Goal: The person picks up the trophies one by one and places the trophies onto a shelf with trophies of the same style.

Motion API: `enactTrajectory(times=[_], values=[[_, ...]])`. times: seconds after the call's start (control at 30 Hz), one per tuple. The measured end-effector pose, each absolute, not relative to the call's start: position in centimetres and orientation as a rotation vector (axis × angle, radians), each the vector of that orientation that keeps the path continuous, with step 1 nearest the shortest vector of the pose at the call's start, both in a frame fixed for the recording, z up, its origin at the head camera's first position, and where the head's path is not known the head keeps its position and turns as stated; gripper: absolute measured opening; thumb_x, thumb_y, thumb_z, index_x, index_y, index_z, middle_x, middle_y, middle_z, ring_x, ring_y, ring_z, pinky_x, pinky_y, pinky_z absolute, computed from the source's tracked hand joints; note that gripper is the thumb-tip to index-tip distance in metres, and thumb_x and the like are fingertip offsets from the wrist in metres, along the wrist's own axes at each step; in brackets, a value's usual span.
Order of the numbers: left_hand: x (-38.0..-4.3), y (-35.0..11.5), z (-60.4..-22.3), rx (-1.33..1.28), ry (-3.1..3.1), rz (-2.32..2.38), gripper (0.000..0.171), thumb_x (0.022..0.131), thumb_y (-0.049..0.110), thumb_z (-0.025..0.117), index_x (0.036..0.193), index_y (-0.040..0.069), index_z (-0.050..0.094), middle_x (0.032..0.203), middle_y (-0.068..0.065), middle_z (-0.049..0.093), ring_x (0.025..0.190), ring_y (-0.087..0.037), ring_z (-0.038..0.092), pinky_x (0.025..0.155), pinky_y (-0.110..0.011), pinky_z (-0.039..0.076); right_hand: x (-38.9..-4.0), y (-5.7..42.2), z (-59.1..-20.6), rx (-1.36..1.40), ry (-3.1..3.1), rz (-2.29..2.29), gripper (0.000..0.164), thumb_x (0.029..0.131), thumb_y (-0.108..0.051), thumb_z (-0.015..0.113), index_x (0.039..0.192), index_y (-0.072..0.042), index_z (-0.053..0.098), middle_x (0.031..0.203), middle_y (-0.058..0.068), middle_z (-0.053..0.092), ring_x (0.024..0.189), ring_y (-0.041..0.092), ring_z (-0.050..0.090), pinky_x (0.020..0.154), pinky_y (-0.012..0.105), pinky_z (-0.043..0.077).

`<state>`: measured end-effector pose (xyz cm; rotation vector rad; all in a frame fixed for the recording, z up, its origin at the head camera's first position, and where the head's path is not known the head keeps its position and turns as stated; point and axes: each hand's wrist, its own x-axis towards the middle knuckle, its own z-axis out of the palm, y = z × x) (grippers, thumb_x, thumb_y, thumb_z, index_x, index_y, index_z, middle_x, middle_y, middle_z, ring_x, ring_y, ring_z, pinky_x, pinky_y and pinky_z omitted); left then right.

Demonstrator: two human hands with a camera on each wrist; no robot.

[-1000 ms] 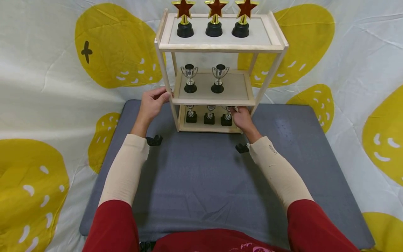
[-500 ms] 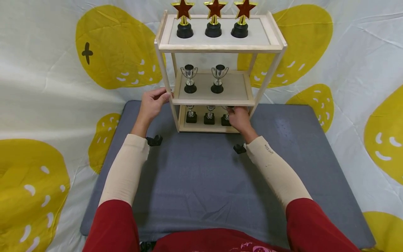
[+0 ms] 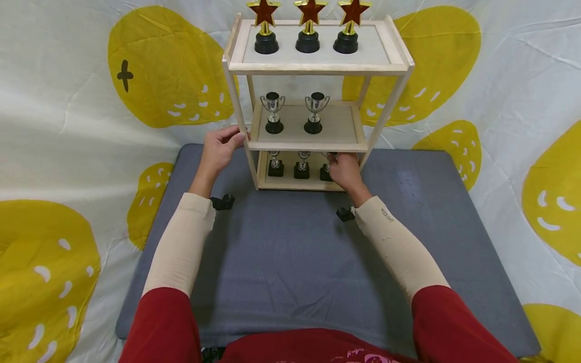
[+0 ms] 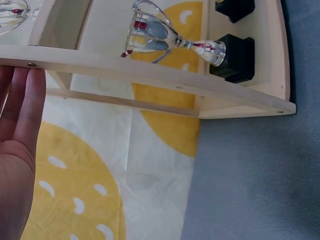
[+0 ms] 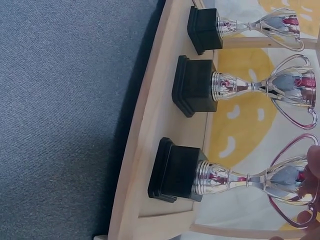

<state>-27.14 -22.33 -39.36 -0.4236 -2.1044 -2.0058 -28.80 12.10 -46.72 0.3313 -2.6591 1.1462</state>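
Note:
My left hand (image 3: 219, 150) grips the left front post of a pale wooden shelf unit (image 3: 308, 147) at the middle tier. In the left wrist view its fingers (image 4: 27, 105) lie against that post. My right hand (image 3: 346, 170) reaches into the bottom tier and holds the rightmost silver trophy cup (image 5: 285, 182) by its bowl. That trophy stands upright on a square black base (image 5: 177, 172), which looks set on the shelf board. Two matching trophies stand to its left, a middle one (image 5: 292, 90) and a left one (image 5: 280, 27). In the head view the middle board hides their tops.
Two silver cups on round black bases, left (image 3: 274, 112) and right (image 3: 314, 112), stand on the middle tier. Up top are three gold-and-red star trophies (image 3: 308, 27). The unit stands on a grey padded table (image 3: 290, 252) before a yellow-patterned white cloth (image 3: 81, 101).
My right hand has shifted slightly left with its fingers round the cup, and the trophy's base has moved only a little. The left hand has stayed on the post.

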Motion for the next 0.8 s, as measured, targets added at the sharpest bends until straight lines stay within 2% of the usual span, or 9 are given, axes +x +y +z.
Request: enactTrajectory(times=[0.07,0.23,0.33,0.5,0.67,0.8], values=[[-27.1,-22.3,-39.3,-0.417,-2.106,-2.002,0.033,0.092,0.016,0.067,0.119,-0.004,0.069,0.100,-0.012,0.076,0.095,-0.013,0.072,0.089,-0.027,0.059,-28.8,12.2,-46.8,0.343,-2.665,1.127,0.052,0.102,-0.014,0.050,0.151,-0.013,0.035,0.153,0.020,0.031,0.140,0.040,0.032,0.109,0.056,0.036],[-27.1,-22.0,-39.2,-0.416,-2.113,-1.978,0.033,0.092,0.016,0.067,0.120,-0.001,0.070,0.102,-0.014,0.075,0.095,-0.013,0.072,0.089,-0.028,0.059,-28.3,12.4,-46.9,0.388,-2.674,1.015,0.060,0.100,-0.011,0.053,0.155,-0.014,0.030,0.157,0.019,0.028,0.146,0.039,0.026,0.121,0.057,0.024],[-26.8,-21.9,-39.0,-0.435,-2.112,-1.964,0.033,0.093,0.013,0.066,0.122,-0.002,0.068,0.105,-0.020,0.074,0.096,-0.014,0.072,0.089,-0.027,0.059,-27.7,12.5,-46.8,0.395,-2.673,0.953,0.062,0.098,-0.013,0.056,0.155,-0.014,0.030,0.158,0.018,0.029,0.147,0.038,0.026,0.123,0.056,0.020],[-25.6,-21.7,-38.2,-0.442,-2.132,-1.924,0.034,0.094,0.007,0.064,0.127,-0.003,0.065,0.116,-0.031,0.066,0.098,-0.015,0.071,0.087,-0.022,0.059,-26.4,12.6,-46.4,0.438,-2.652,0.903,0.064,0.095,-0.014,0.061,0.153,-0.013,0.035,0.158,0.018,0.031,0.147,0.039,0.025,0.122,0.055,0.021],[-24.7,-21.9,-38.7,-0.429,-2.217,-1.808,0.038,0.097,0.009,0.061,0.134,0.002,0.060,0.131,-0.023,0.063,0.109,-0.013,0.068,0.094,-0.020,0.056,-24.5,13.1,-46.2,0.460,-2.622,0.906,0.057,0.094,-0.013,0.063,0.147,-0.006,0.044,0.149,0.020,0.044,0.140,0.041,0.036,0.117,0.056,0.029],[-25.0,-22.8,-40.6,-0.425,-2.268,-1.687,0.040,0.099,0.014,0.058,0.140,0.012,0.057,0.142,-0.014,0.057,0.126,-0.021,0.059,0.107,-0.032,0.050,-23.1,13.8,-46.3,0.499,-2.575,0.925,0.051,0.094,-0.013,0.063,0.140,0.001,0.050,0.143,0.022,0.048,0.137,0.041,0.040,0.116,0.055,0.031]])
